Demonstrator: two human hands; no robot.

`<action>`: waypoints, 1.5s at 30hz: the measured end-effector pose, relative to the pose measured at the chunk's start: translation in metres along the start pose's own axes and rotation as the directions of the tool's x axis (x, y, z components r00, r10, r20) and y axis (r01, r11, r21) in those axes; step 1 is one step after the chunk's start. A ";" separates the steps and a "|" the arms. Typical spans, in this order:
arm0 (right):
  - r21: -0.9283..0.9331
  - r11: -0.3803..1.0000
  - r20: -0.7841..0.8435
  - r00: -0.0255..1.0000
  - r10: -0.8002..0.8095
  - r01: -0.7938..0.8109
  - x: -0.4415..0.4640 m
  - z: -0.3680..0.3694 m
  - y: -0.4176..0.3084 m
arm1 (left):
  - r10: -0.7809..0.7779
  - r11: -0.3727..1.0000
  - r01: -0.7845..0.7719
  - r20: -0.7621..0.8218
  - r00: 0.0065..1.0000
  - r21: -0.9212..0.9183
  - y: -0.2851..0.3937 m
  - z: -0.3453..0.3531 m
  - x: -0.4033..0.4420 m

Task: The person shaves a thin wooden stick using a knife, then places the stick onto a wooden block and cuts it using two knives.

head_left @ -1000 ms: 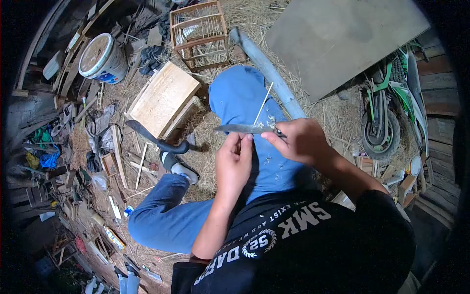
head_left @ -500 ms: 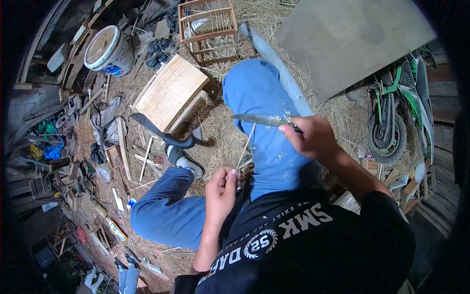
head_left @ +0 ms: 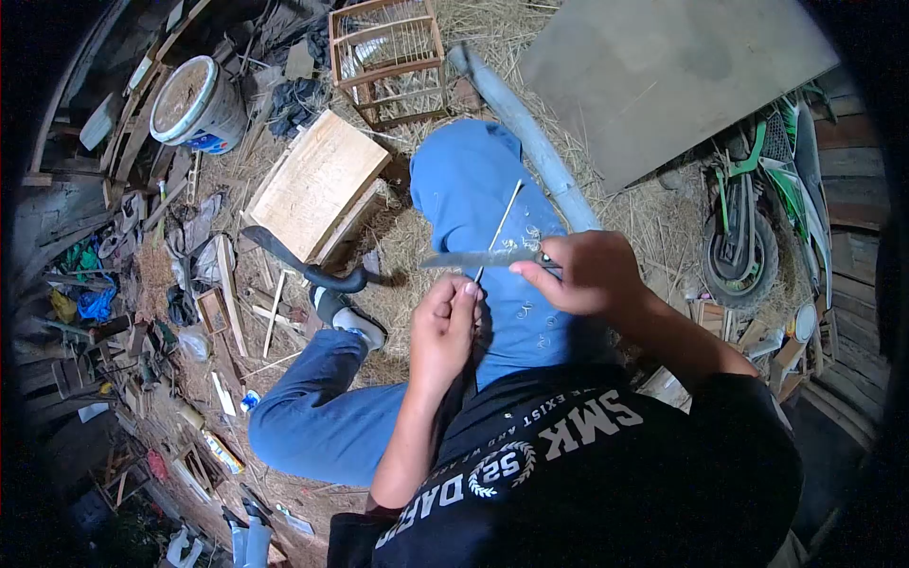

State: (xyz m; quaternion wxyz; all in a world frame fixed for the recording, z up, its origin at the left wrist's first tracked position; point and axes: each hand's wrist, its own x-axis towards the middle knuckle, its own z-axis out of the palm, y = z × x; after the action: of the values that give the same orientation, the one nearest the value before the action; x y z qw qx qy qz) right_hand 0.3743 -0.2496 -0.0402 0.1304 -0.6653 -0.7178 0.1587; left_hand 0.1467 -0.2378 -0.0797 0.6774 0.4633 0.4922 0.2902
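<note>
Over my thigh, my right hand (head_left: 589, 273) is closed around the handle of a knife (head_left: 478, 258), whose blade points left. A thin pale stick (head_left: 505, 215) is pinched in my left hand (head_left: 447, 322). The stick slants up and to the right, crossing the blade near the fingertips of my left hand. Small curled shavings (head_left: 532, 241) lie on the blue trousers (head_left: 467, 170) and beside the blade.
A wooden block (head_left: 317, 185) stands at the left with a dark curved blade tool (head_left: 303, 263) against it. Beyond are a bucket (head_left: 194, 104), a wooden cage (head_left: 388, 57), a grey pole (head_left: 530, 142), a large board (head_left: 672, 85) and a green motorbike (head_left: 748, 227).
Half a second ago my left hand was lower, with the stick drawn down below the blade. Now it is back up near the knife, and the stick extends above the blade.
</note>
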 end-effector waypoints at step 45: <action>-0.138 0.990 -0.209 0.978 -0.026 -0.003 -0.011 0.019 0.008 | 0.266 0.945 -0.251 -0.048 0.963 0.208 -0.034 0.007 0.010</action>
State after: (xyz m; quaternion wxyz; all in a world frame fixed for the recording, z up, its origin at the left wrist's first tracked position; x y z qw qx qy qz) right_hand 0.3754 -0.2615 -0.0604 0.1604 -0.6815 -0.7131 0.0369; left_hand 0.1543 -0.2455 -0.1136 0.5644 0.5785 0.4789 0.3428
